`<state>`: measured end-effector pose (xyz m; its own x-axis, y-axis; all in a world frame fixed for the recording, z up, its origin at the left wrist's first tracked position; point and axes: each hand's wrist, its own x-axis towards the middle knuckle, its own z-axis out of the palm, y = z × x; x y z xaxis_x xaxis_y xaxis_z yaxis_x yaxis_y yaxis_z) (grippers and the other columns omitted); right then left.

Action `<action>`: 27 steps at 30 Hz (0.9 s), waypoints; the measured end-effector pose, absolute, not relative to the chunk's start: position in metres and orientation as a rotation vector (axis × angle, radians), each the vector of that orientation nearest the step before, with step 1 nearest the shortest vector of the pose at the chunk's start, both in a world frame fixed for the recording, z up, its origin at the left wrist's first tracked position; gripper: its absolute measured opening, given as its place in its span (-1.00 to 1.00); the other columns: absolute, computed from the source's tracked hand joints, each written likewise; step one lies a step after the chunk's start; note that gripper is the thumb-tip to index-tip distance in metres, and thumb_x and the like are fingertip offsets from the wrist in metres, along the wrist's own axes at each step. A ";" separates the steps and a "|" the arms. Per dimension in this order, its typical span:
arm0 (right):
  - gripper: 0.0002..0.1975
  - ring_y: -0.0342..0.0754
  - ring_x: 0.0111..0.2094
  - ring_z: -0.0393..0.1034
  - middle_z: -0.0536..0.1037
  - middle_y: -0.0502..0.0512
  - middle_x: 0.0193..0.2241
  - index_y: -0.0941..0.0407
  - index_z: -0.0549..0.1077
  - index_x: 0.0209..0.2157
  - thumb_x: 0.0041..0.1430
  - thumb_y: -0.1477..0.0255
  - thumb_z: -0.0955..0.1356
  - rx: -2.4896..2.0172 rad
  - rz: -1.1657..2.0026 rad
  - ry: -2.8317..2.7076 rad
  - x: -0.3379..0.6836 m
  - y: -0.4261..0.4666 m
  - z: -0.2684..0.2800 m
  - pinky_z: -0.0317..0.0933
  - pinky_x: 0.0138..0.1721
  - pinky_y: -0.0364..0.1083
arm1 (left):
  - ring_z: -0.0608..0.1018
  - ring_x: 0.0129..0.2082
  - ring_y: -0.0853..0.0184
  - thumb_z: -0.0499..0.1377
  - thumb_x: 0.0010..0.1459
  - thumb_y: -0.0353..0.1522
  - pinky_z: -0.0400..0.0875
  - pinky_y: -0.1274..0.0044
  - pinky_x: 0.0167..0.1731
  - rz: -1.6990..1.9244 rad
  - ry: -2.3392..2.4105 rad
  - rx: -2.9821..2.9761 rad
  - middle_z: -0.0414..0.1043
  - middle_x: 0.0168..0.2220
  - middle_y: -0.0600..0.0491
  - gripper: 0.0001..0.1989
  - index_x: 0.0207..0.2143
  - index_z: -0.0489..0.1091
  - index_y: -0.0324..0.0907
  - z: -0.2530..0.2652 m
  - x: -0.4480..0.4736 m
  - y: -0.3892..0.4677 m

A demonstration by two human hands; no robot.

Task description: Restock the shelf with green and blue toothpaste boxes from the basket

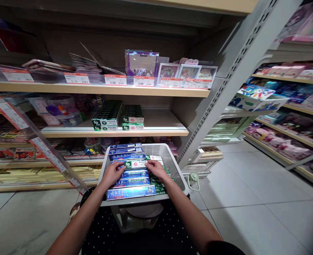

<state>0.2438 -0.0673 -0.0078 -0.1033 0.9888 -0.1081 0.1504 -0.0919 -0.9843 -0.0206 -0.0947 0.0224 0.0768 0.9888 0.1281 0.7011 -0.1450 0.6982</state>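
Observation:
Between my two hands is a green and white toothpaste box [135, 164], held level above the basket's contents. My left hand [113, 174] grips its left end, and my right hand [156, 169] has its fingers closed on the right end. Under it, blue toothpaste boxes [131, 193] lie in a column in the grey plastic basket [181, 177]. More green boxes [158, 186] lie along the basket's right side, partly hidden by my right hand. On the shelf ahead stand two stacks of green boxes, a wider left stack [105, 122] and a narrower right stack [133, 122].
The lower shelf [161, 132] extends right of the stacks to a slotted upright post [225, 85]. Clear plastic tubs [63, 109] stand left of them. Above, a shelf edge [100, 88] carries price tags and packets. A slanted label strip [44, 148] juts out at left.

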 end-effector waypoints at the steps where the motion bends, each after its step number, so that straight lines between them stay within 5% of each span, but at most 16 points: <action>1: -0.65 -0.02 -0.32 0.47 0.58 0.13 -0.27 0.14 0.53 -0.26 0.02 0.16 0.41 -1.336 1.304 -1.355 0.244 -0.067 -0.007 0.36 -0.36 -0.10 | 0.55 -0.31 0.24 0.08 0.13 -0.07 0.43 0.42 -0.25 0.827 1.666 1.903 0.52 -0.18 -0.05 -0.53 -0.07 0.49 -0.15 0.023 -0.021 -0.095; 13: -0.62 -0.05 -0.32 0.45 0.58 0.12 -0.30 0.15 0.53 -0.27 -0.01 0.14 0.44 -1.225 1.394 -1.373 0.244 -0.072 0.003 0.32 -0.33 -0.14 | 0.54 -0.34 0.21 0.17 0.02 -0.01 0.43 0.40 -0.28 0.866 1.619 1.718 0.55 -0.27 -0.05 -0.47 -0.10 0.49 -0.20 0.015 -0.022 -0.093; 22: -0.55 -0.04 -0.30 0.45 0.55 0.09 -0.33 0.14 0.49 -0.22 -0.18 0.25 0.52 -1.244 1.354 -1.228 0.243 -0.063 -0.012 0.32 -0.25 -0.10 | 0.59 -0.16 0.17 0.28 -0.06 -0.07 0.45 0.37 -0.09 1.059 1.423 1.520 0.57 -0.20 -0.09 -0.50 -0.16 0.46 -0.21 -0.004 -0.021 -0.087; 27: -0.62 -0.05 -0.35 0.44 0.54 0.08 -0.38 0.15 0.45 -0.34 -0.19 0.23 0.50 -1.236 1.349 -1.264 0.242 -0.067 -0.003 0.29 -0.30 -0.12 | 0.60 -0.22 0.21 0.31 -0.12 -0.08 0.46 0.39 -0.14 1.118 1.356 1.471 0.56 -0.26 -0.07 -0.54 -0.24 0.45 -0.21 -0.002 -0.019 -0.087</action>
<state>0.2424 -0.0670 -0.0031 -0.1107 0.9897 -0.0905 0.0266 -0.0881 -0.9958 -0.0189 -0.0867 -0.0025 0.0235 0.9969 0.0753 0.2637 -0.0788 0.9614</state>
